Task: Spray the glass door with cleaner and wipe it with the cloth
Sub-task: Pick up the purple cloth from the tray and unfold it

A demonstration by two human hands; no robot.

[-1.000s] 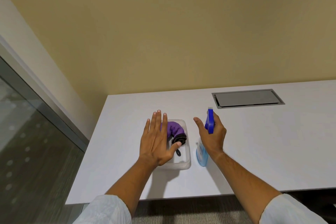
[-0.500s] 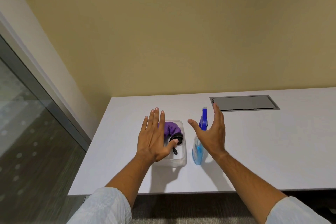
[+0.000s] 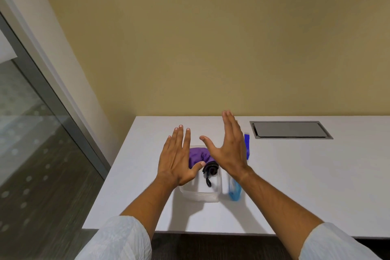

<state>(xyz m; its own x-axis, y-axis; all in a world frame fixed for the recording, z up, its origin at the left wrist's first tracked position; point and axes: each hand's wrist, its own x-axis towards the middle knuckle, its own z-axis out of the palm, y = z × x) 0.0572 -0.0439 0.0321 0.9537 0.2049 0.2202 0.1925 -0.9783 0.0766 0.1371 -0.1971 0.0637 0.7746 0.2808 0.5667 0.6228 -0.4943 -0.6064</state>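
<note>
Crumpled purple cloth (image 3: 198,155), clear tub (image 3: 199,195)

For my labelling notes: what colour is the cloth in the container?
Purple cloth, in the clear container; head view.

Container (image 3: 199,195) sits on the table (image 3: 306,186) near its front edge; cloth (image 3: 198,155) lies inside it; spray bottle (image 3: 234,192) stands just right; recessed panel (image 3: 290,130) lies behind, further right; glass door (image 3: 31,133) stands left of the table.
</note>
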